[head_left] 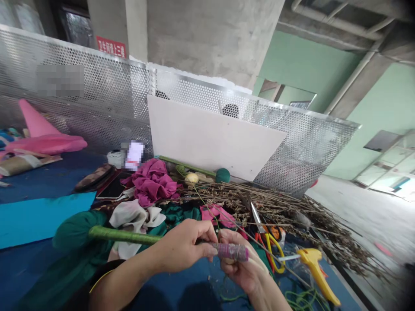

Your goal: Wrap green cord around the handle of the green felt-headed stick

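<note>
A long green stick (126,234) runs across in front of me. Bunched dark green cloth (75,231) covers its left end, and its right end is wrapped in purple and grey winding (238,252). My left hand (181,248) is closed round the stick just left of the winding. My right hand (243,270) is closed, its curled fingers under and behind the wrapped end. A thin green cord (207,206) comes down to the pinched fingertips of my right hand. Whether those fingers also grip the stick, I cannot tell.
Magenta cloth (154,181), white cloth (129,216) and dried stalks (275,203) lie beyond my hands. Scissors (257,218), yellow-red handled pliers (274,252) and a yellow glue gun (316,272) are at right. A perforated metal screen (308,147) stands behind.
</note>
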### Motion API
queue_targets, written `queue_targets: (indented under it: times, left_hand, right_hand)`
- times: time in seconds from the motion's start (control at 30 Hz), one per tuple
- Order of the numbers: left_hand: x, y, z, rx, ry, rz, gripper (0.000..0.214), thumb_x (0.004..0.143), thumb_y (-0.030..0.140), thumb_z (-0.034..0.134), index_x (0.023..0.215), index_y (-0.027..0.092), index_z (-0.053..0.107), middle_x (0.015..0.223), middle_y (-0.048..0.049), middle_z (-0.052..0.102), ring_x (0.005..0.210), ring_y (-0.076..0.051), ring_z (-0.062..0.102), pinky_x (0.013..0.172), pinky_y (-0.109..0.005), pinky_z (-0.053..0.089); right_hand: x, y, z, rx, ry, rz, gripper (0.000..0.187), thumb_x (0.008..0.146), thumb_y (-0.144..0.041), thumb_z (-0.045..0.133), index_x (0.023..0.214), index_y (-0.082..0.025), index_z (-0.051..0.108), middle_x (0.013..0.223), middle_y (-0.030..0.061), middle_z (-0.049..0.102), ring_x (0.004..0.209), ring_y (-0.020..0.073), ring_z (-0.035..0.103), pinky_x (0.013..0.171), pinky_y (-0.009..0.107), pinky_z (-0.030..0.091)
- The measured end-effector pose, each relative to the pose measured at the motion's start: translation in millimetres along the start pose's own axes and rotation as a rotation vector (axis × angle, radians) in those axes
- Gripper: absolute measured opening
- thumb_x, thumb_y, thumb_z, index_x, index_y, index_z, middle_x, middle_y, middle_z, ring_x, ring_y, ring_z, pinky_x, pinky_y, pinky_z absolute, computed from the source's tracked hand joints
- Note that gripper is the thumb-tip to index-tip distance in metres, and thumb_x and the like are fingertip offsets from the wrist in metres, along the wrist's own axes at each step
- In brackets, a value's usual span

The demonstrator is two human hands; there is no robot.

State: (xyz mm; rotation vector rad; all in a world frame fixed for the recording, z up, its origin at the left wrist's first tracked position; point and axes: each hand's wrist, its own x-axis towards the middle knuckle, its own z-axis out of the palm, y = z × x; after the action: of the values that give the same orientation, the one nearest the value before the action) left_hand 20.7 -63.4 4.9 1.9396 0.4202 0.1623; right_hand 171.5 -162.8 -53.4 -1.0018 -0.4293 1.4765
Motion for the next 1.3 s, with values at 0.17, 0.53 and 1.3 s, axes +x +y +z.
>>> queue_targets:
  times: [0.17,0.53,1.3]
  left_hand:
    - [1,-1,3.0,-0.060,-0.106,-0.055,0.013,0.077,0.023,0.058,0.087,0.017,0.063,0.070,0.0008,0.067,0.055,-0.011,0.051,0.054,-0.019,0.038]
    - [7,-8,20.6,0.254,-0.117,-0.022,0.018,0.078,0.022,0.050,0.062,0.018,0.058,0.058,0.0028,0.056,0.061,-0.013,0.055,0.055,-0.021,0.032]
    - [-6,8,-5.6,0.167,0.254,-0.018,0.018,0.074,0.036,0.066,0.074,0.019,0.073,0.055,0.0044,0.051,0.054,-0.010,0.042,0.050,-0.022,0.027]
  right_hand:
    - [3,-3,-2,-0.188,-0.084,-0.088,0.040,0.068,-0.044,0.074,0.053,-0.018,0.047,0.046,-0.0077,0.037,0.040,0.0050,0.028,0.040,0.020,0.021]
    - [-30,-37,-4,-1.280,-0.187,-0.594,0.033,0.091,-0.028,0.058,0.060,-0.017,0.060,0.057,-0.0022,0.050,0.055,0.0100,0.045,0.053,0.023,0.029]
    - [-17,7,4,-1.721,0.016,-1.361,0.032,0.094,-0.013,0.036,0.072,-0.019,0.059,0.060,0.0019,0.060,0.051,0.0137,0.055,0.052,0.026,0.036]
